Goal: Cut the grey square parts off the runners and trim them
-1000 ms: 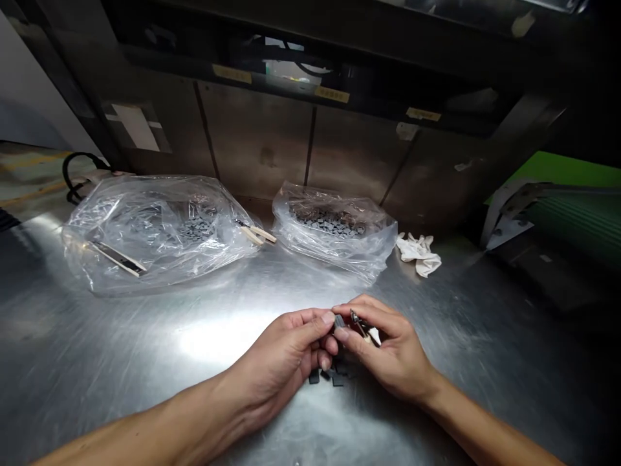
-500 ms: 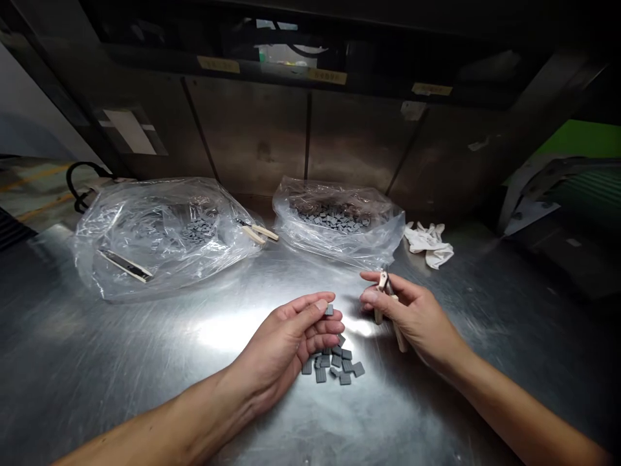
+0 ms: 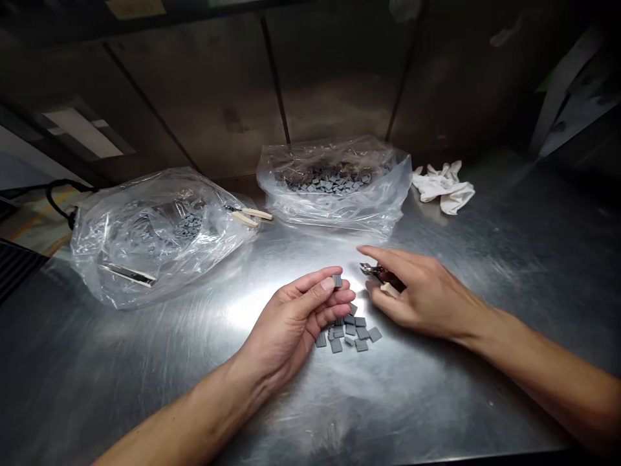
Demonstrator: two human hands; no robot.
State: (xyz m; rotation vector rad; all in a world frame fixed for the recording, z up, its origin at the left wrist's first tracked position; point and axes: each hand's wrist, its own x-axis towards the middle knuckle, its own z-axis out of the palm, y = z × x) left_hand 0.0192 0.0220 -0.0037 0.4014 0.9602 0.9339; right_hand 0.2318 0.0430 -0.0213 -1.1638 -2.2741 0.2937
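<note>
A small grey rectangular tile (image 3: 336,281) is pinched narrowly by the left hand (image 3: 295,323) above a loose pile of grey tiles (image 3: 347,330), which could be scattered if it slips; steel-jawed, cream-handled cutters (image 3: 383,277) are held loosely by the right hand (image 3: 427,294) and could be dropped.

Between the left hand (image 3: 295,317) and right hand (image 3: 422,294), a pile of tiles (image 3: 347,330) lies on the counter (image 3: 460,388), with two plastic bags (image 3: 339,213) (image 3: 145,259) behind the hands, one ahead and one farther left, and a cloth (image 3: 444,188) behind the right hand.
</note>
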